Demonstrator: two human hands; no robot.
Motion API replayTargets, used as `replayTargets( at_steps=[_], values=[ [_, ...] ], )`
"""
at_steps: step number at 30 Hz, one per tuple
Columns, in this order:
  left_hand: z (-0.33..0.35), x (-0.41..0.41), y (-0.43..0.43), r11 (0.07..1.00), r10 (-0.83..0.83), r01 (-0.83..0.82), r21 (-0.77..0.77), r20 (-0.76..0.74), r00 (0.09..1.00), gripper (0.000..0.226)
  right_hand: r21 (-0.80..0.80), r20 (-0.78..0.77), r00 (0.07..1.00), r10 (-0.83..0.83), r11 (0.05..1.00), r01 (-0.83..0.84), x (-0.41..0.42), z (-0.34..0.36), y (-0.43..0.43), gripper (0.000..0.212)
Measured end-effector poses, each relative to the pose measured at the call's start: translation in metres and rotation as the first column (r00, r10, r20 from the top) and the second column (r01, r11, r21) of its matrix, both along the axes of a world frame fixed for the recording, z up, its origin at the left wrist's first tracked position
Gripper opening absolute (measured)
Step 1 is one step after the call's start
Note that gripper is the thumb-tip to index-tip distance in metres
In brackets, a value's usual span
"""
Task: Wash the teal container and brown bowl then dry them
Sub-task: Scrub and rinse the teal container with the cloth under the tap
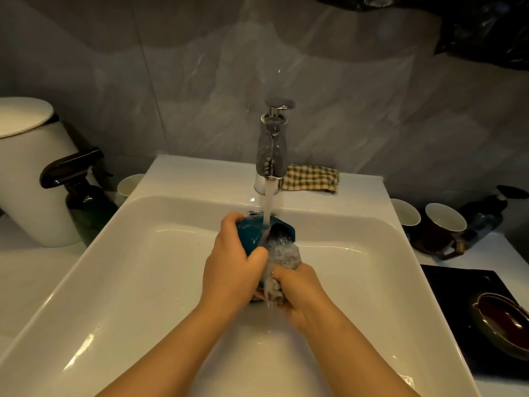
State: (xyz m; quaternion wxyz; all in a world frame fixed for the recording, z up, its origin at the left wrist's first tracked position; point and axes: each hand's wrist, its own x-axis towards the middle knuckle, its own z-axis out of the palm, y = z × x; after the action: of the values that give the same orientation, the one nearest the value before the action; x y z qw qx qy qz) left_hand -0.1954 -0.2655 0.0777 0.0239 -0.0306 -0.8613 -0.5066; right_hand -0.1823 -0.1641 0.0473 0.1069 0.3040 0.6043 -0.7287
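The white sink (114, 282) lies under and all around the grip, and the faucet (272, 150) stands beyond it, dropping a stream of water (268, 202) straight onto the work.

The left hand (232, 267) wraps its fingers and thumb round the side of the teal container (252, 230), holding it above the basin. The right hand (297, 290), just beside the left and touching it, is curled round a grey, sudsy scrubbing cloth (283, 253), whose far end is pushed into the container's mouth.

The container is tilted. Its long axis runs from the palms away toward the faucet, with the open mouth at the far end and turned a little to the right. The base sits near the person and is hidden between the hands. The mouth therefore opens toward the right hand's side, so scrubbing or rinsing the inside probably falls to that hand while the left one steadies.

The brown bowl (503, 322) rests well to the right of the grip, on a dark surface beside the sink, and it is nearer the right hand. A checked cloth (312, 177) lies beyond the grip, right of the faucet, likely for drying.
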Motion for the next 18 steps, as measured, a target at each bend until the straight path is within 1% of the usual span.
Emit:
replayTargets(
  at_steps=[1,2,3,4,5,6,7,8,9,10,11,12,13,14,16,17,18],
  values=[
    [0.0,0.0,-0.001,0.998,-0.039,0.039,-0.052,0.014,0.999,0.052,0.135,0.007,1.0,-0.015,0.991,0.014,-0.003,-0.003,0.002,0.02],
    [0.0,-0.001,-0.002,0.991,-0.079,0.083,-0.104,0.038,0.996,0.049,0.329,-0.027,1.0,0.017,0.944,-0.007,-0.006,-0.003,0.005,0.013],
    [0.0,-0.002,-0.002,0.982,-0.113,0.123,-0.142,0.073,0.991,0.046,0.527,-0.073,0.994,0.084,0.849,-0.033,-0.007,-0.002,0.008,0.006],
    [0.001,-0.003,-0.003,0.976,-0.137,0.153,-0.153,0.114,0.984,0.043,0.675,-0.119,0.979,0.165,0.736,-0.043,-0.006,0.0,0.013,0.005],
    [0.001,-0.004,-0.003,0.972,-0.157,0.181,-0.148,0.16,0.975,0.039,0.78,-0.137,0.958,0.253,0.623,-0.053,-0.004,0.002,0.016,0.011],
    [0.001,-0.004,-0.003,0.967,-0.183,0.212,-0.138,0.2,0.963,0.034,0.855,-0.178,0.922,0.343,0.517,-0.027,-0.002,0.007,0.017,0.017],
    [0.002,-0.004,-0.003,0.96,-0.216,0.25,-0.13,0.231,0.949,0.029,0.916,-0.232,0.864,0.448,0.4,0.038,-0.001,0.014,0.016,0.019],
    [0.002,-0.003,-0.003,0.952,-0.244,0.281,-0.122,0.25,0.937,0.025,0.951,-0.264,0.792,0.551,0.285,0.118,-0.001,0.013,0.014,0.02],
    [0.002,-0.002,-0.003,0.948,-0.259,0.296,-0.114,0.261,0.93,0.023,0.959,-0.277,0.738,0.615,0.22,0.177,0.0,0.009,0.014,0.022],
    [0.002,-0.001,-0.003,0.949,-0.258,0.295,-0.116,0.256,0.932,0.024,0.952,-0.303,0.714,0.631,0.232,0.199,0.002,0.006,0.014,0.024],
    [0.002,-0.001,-0.003,0.952,-0.244,0.278,-0.127,0.236,0.941,0.027,0.941,-0.301,0.747,0.593,0.311,0.133,0.003,0.008,0.015,0.025],
    [0.002,-0.002,-0.002,0.96,-0.217,0.247,-0.135,0.204,0.955,0.032,0.909,-0.301,0.807,0.508,0.409,0.082,0.002,0.007,0.017,0.027],
    [0.002,-0.002,-0.002,0.972,-0.177,0.2,-0.127,0.17,0.969,0.037,0.848,-0.266,0.874,0.406,0.53,0.011,0.0,0.007,0.019,0.028],
    [0.002,-0.002,-0.002,0.983,-0.133,0.148,-0.105,0.139,0.981,0.042,0.764,-0.237,0.924,0.299,0.645,-0.013,-0.002,0.006,0.02,0.025],
    [0.001,0.001,0.0,0.994,-0.073,0.078,-0.07,0.076,0.994,0.049,0.589,-0.147,0.983,0.111,0.808,-0.003,-0.004,0.004,0.015,0.015],
    [0.0,0.003,0.001,0.997,-0.054,0.056,-0.056,0.051,0.997,0.051,0.471,-0.104,0.994,0.022,0.881,0.029,-0.004,0.003,0.011,0.012],
    [0.0,0.003,0.001,0.999,-0.027,0.029,-0.036,0.034,0.999,0.053,0.299,-0.053,0.998,-0.042,0.952,0.056,-0.001,0.002,0.007,0.014]
  ],
)
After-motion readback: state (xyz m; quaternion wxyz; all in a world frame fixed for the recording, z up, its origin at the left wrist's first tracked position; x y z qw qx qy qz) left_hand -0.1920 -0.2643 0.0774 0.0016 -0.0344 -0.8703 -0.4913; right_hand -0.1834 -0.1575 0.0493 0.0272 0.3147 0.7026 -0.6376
